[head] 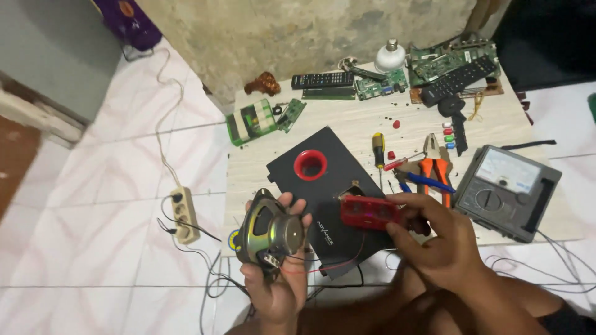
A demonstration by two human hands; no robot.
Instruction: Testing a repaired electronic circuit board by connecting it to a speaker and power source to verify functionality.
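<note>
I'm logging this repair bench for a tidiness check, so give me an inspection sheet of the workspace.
Surface: low pale wooden board on a white tiled floor.
Job's things: round speaker driver; red translucent module; black panel with a red ring.
Clutter: screwdriver, orange pliers, analog multimeter, two remotes, circuit boards, bulb.
Hands: left hand holds the speaker driver; right hand holds the red module, fingers closed on it.
Cables: red and black wires run from the speaker; power strip with plugs.
Surroundings: rough concrete wall.
</note>
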